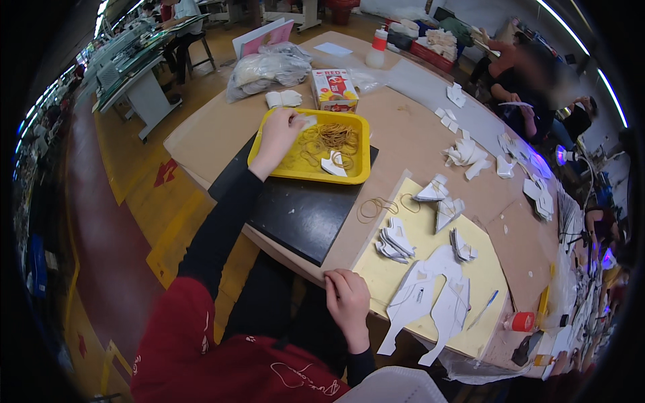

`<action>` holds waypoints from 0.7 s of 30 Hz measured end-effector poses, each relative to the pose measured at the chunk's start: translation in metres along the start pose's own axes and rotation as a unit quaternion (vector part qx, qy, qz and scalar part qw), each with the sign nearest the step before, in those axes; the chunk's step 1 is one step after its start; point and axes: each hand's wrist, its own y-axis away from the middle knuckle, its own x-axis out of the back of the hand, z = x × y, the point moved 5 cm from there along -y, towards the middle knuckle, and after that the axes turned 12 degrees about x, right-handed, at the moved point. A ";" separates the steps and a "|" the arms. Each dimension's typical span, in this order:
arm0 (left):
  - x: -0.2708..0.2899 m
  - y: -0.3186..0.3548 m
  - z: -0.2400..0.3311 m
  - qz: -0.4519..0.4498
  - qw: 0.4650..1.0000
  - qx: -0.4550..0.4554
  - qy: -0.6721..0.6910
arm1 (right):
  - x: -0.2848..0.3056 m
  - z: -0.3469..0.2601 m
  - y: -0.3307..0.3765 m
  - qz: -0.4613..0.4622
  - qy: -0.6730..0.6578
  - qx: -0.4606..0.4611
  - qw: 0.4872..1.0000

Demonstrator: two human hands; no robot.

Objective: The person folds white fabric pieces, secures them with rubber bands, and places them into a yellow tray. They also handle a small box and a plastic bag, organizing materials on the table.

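Yellow plastic tray, rectangular, sits on a black mat toward the far left of the brown wooden table. Left arm in a black sleeve stretched far forward; left hand over the tray's far-left corner, palm down, fingers bent onto a small white paper piece at the rim. Appears to pinch it, though the grip itself is hidden under the fingers; cannot tell for sure.

Inside the tray: a heap of tan rubber bands, looser bands spread across the floor of the tray, and a folded white paper shape near the near-right corner.

Right hand at the near edge of the table, wrist bent, fingers loosely curled, resting on the edge of a gold card sheet. Nothing seen in its grasp; fingertips touch the sheet's near-left corner.

On the gold sheet: large flat white cut-out paper pattern just right of the right hand, small stacks of folded white pieces farther in, a blue pen to the right. Loose rubber bands lie on the table between sheet and black mat.

Beyond the tray: a red-and-white cardboard box, a clear plastic bag of pale contents. Other people seated at far right.
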 end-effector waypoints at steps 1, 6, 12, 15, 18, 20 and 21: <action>-0.002 0.010 0.010 -0.039 0.999 0.014 0.031 | 0.000 0.001 0.001 -0.006 0.007 -0.004 1.000; -0.041 0.051 0.029 -0.247 0.968 -0.010 -0.040 | -0.003 -0.004 -0.003 -0.013 0.027 -0.004 1.000; -0.053 0.051 0.017 -0.201 0.979 0.019 0.013 | -0.006 -0.003 -0.001 -0.004 0.028 0.004 1.000; -0.040 0.050 0.023 -0.191 0.981 0.007 0.031 | -0.006 -0.002 -0.002 -0.004 0.032 0.003 0.999; -0.013 0.043 0.038 -0.079 0.979 -0.185 -0.012 | -0.006 -0.004 -0.003 -0.011 0.042 -0.002 0.999; -0.003 0.037 0.042 -0.090 0.968 -0.232 -0.031 | -0.006 -0.005 -0.003 -0.020 0.046 -0.009 0.999; 0.003 0.036 0.047 -0.095 0.961 -0.256 -0.040 | -0.006 -0.005 -0.004 -0.019 0.048 -0.008 0.999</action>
